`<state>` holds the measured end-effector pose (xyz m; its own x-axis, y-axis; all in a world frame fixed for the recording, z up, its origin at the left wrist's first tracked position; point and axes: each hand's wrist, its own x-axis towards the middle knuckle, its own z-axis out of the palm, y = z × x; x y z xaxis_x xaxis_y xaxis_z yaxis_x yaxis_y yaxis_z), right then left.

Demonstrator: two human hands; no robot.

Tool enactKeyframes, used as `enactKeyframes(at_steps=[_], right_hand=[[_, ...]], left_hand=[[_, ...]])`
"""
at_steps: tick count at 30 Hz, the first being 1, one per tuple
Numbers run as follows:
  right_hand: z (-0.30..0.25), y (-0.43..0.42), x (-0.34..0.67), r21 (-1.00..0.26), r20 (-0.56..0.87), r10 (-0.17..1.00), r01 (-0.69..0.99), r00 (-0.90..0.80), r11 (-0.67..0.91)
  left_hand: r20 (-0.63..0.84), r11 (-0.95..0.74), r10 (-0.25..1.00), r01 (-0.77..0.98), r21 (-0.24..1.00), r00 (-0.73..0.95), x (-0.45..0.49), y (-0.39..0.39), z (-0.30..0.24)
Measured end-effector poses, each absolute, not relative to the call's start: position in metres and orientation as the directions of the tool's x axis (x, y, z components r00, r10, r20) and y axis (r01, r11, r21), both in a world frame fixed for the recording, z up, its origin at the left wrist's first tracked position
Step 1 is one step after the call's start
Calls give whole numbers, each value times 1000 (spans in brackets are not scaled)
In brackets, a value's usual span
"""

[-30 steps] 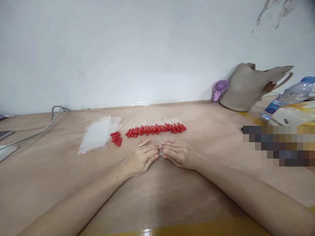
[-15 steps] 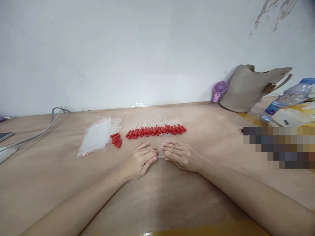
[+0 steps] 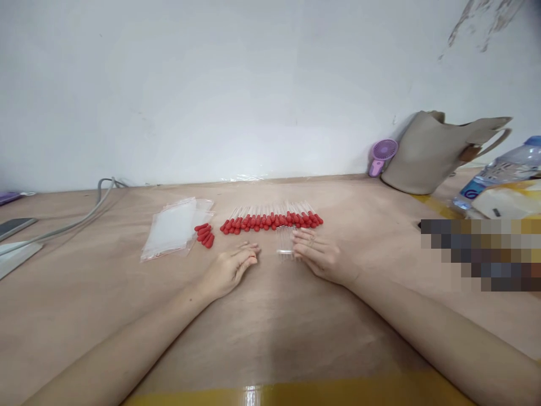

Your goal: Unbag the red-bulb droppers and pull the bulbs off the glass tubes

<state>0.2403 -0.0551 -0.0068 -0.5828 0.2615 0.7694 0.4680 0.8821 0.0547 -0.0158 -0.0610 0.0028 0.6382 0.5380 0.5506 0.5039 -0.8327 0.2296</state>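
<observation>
A small row of clear thin tubes [image 3: 285, 241] lies side by side on the table in front of me. My right hand [image 3: 319, 255] rests along the right edge of this row, fingers stretched out and touching the tubes. To the left of the tubes, apart from them, is my left hand [image 3: 232, 266], its fingers loosely bent with nothing visible in them. Just beyond, droppers with red bulbs [image 3: 270, 221] form a long row, bulbs towards me. Several loose red rubber bulbs [image 3: 205, 235] lie in a pile beyond my left hand.
Clear zip bags [image 3: 169, 230] are stacked at the left, partly near the loose bulbs. A grey cable [image 3: 80, 217] and a phone-like slab [image 3: 16, 227] sit farther left. At the back right stand a purple fan [image 3: 384, 151], a beige bag [image 3: 426, 155] and a water bottle [image 3: 502, 169].
My left hand has drawn away from the clear tubes to the left. My right hand stays beside them. The whole view has shifted slightly.
</observation>
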Motion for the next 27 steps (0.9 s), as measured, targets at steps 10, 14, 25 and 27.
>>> enactKeyframes(at_steps=[10, 14, 25, 27], right_hand=[[-4, -53, 227, -171, 726, 553, 670, -410, 722], [14, -49, 223, -324, 734, 596, 604, -325, 728], [10, -38, 193, 81, 656, 525, 742, -542, 666], [8, -39, 190, 109, 603, 558, 752, -570, 650]], left_hand=[[668, -633, 681, 700, 330, 300, -31, -46, 17], [585, -413, 805, 804, 428, 102, -55, -28, 47], [490, -150, 832, 746, 648, -259, -108, 1, 56], [468, -177, 855, 724, 666, -222, -110, 4, 50]])
